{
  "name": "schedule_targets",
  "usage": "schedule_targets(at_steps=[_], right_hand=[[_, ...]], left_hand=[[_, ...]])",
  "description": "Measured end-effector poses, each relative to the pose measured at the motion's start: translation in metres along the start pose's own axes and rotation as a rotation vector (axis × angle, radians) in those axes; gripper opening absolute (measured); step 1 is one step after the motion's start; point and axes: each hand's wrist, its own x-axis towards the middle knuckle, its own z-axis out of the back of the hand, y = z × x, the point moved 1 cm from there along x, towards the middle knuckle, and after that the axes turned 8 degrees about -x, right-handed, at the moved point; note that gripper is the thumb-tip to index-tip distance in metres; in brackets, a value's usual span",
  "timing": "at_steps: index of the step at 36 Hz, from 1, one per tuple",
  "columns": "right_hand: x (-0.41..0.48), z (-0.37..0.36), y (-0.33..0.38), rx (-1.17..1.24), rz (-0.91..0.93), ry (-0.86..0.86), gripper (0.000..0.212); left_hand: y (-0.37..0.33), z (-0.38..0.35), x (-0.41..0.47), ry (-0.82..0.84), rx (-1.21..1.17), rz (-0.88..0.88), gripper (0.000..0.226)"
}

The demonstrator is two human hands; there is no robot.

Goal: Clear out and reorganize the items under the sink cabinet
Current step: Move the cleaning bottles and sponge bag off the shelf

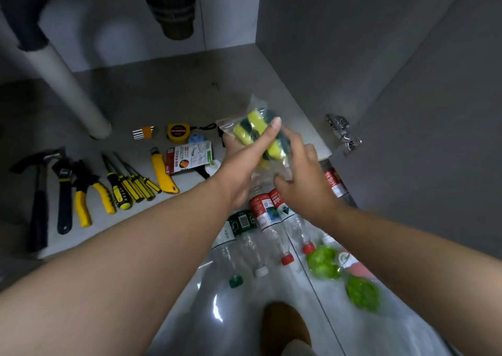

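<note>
well, your left hand (240,165) and right hand (301,173) both clasp the sponge pack (251,123). likely light, squashy, slick-wrapped: squeeze its thick middle.

The sponges (255,131) in their clear bag are yellow with dark green backs. Along the front edge of the grey cabinet floor (176,89), the screwdrivers (127,190) have yellow-and-black striped handles and the pliers (81,200) yellow ones. The utility knife (163,175) and tape measure (178,132) are yellow, the hammer (40,192) black. The clear bottles (264,209) carry red-and-white labels and red caps.
</note>
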Motion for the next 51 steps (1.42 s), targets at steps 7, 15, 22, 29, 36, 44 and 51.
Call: schedule_targets(at_steps=[7,15,22,29,36,44,51], right_hand=[[-0.040,0.030,0.031,0.189,0.014,0.268,0.105],[-0.071,0.061,0.058,0.626,-0.384,0.233,0.094],[-0.104,0.057,0.074,0.624,-0.372,0.297,0.060],[-0.132,0.071,0.069,0.788,-0.359,0.351,0.091],[-0.173,0.064,0.026,1.004,-0.542,0.217,0.059],[-0.212,0.020,-0.042,0.899,-0.754,0.257,0.054],[-0.221,-0.017,-0.094,0.540,-1.027,0.330,0.085]], left_hand=[[-0.013,0.001,-0.053,-0.094,0.045,-0.056,0.068],[-0.023,0.005,-0.117,0.119,0.113,0.011,0.038],[-0.025,-0.012,-0.158,0.232,0.207,0.081,0.032],[-0.018,-0.021,-0.168,0.284,0.293,0.011,0.072],[0.014,-0.032,-0.163,0.353,0.496,0.088,0.061],[0.053,-0.014,-0.133,0.264,0.851,0.168,0.032],[0.073,0.028,-0.101,0.155,1.040,0.119,0.014]])
